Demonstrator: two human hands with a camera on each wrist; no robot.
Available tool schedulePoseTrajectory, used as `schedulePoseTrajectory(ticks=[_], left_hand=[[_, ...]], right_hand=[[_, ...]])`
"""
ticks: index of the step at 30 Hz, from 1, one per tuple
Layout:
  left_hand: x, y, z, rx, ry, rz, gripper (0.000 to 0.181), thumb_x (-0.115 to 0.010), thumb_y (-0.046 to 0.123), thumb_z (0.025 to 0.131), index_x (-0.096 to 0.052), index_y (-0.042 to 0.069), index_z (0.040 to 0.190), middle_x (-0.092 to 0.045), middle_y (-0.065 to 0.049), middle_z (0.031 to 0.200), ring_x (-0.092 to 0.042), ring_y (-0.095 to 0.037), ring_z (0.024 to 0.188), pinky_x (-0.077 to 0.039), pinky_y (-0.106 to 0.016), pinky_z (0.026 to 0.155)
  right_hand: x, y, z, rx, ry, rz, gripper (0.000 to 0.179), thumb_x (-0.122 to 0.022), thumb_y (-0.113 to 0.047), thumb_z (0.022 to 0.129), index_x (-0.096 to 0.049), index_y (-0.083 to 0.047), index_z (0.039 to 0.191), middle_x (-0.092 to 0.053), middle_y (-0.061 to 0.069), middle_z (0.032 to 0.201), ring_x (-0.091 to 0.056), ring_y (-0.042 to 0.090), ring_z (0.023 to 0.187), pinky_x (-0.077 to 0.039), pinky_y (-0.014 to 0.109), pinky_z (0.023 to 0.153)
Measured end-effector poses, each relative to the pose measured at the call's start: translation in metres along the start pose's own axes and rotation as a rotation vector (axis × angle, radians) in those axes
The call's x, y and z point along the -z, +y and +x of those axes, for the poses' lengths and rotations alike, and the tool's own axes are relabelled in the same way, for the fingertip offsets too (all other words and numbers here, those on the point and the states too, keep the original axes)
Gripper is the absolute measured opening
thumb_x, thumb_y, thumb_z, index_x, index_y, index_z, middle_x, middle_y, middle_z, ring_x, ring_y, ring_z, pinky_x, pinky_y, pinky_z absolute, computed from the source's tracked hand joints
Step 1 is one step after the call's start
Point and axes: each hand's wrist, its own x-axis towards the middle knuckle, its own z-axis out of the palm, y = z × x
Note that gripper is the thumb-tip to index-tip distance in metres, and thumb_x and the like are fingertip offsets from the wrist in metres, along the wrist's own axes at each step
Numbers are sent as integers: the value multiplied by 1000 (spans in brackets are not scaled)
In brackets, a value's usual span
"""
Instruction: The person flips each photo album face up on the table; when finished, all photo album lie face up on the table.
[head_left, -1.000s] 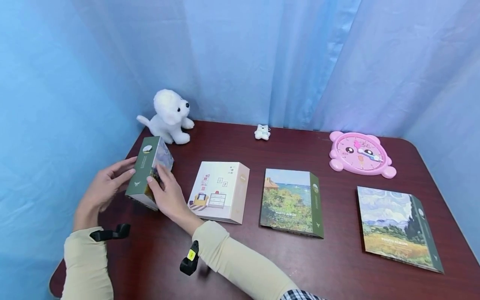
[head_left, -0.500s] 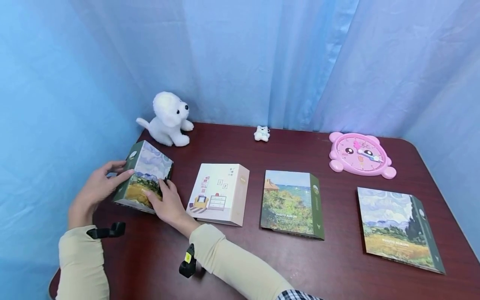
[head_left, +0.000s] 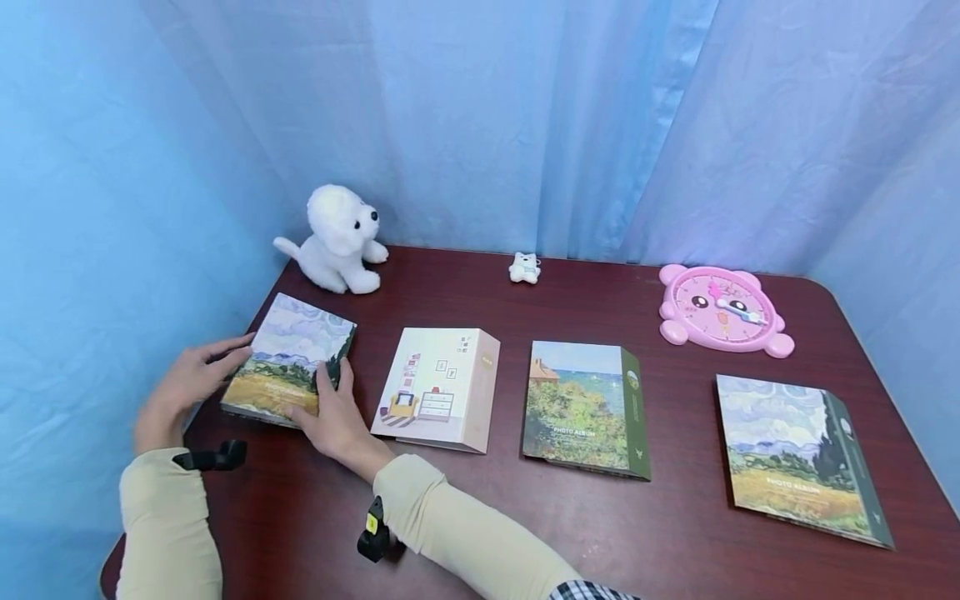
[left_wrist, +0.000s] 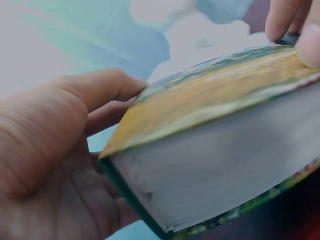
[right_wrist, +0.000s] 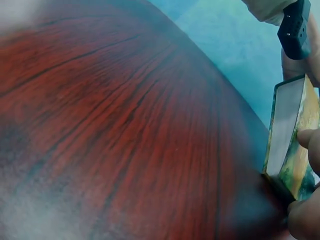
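Observation:
A thick photo album (head_left: 288, 358) with a painted landscape cover lies at the table's left, cover up. My left hand (head_left: 191, 379) holds its left side; in the left wrist view the thumb reaches the cover's edge and the other fingers lie by the green spine (left_wrist: 132, 197). From the right, my right hand (head_left: 337, 417) grips the album, with thumb and fingertips on the cover and its right edge. White page edges (left_wrist: 220, 165) show between the covers in the left wrist view. The right wrist view catches only part of the album (right_wrist: 287, 125) and fingertips.
A cream album (head_left: 427, 387) with a furniture drawing stands just right of my right hand. Farther right lie a green-spined album (head_left: 573, 404) and another landscape album (head_left: 791, 458). Along the back sit a white plush dog (head_left: 341, 237), a small white bear (head_left: 524, 267) and a pink toy clock (head_left: 722, 307).
The album has turned from spine up to cover up and come down flatter on the table. Both hands have moved with it, staying at its two sides.

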Motion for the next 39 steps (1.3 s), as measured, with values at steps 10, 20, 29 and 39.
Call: schedulePoseTrajectory(ticks=[10,20,29,39], left_hand=[[-17,-15,16,64,62,41,65,-27,53,100,-21,13,152,-11,-28,155,-8,-53,140,-19,-69,106],[-26,-25,19,101,161,23,59,-31,44,103,-29,9,150,-18,-29,154,-16,-52,139,-23,-67,105],[-26,-19,18,33,225,192,61,-26,41,104,-30,-2,147,-31,-36,145,-28,-55,131,-28,-67,102],[-28,11,11,-74,336,200,67,-30,44,102,-27,-5,147,-34,-35,144,-34,-53,129,-32,-65,100]], right_hand=[[-1,4,0,57,40,-101,77,-60,-42,93,-21,-12,153,7,8,161,-51,15,127,-46,21,97],[-3,4,1,91,22,-175,76,-61,-35,93,-23,-7,152,5,14,161,-32,19,141,-40,20,103],[7,0,2,92,-43,-97,74,-59,-30,95,-18,-12,154,0,11,162,-18,18,147,-38,25,107],[48,-11,6,131,68,-32,68,-57,-23,95,-23,-12,153,-14,12,159,-30,23,142,-35,33,111]])
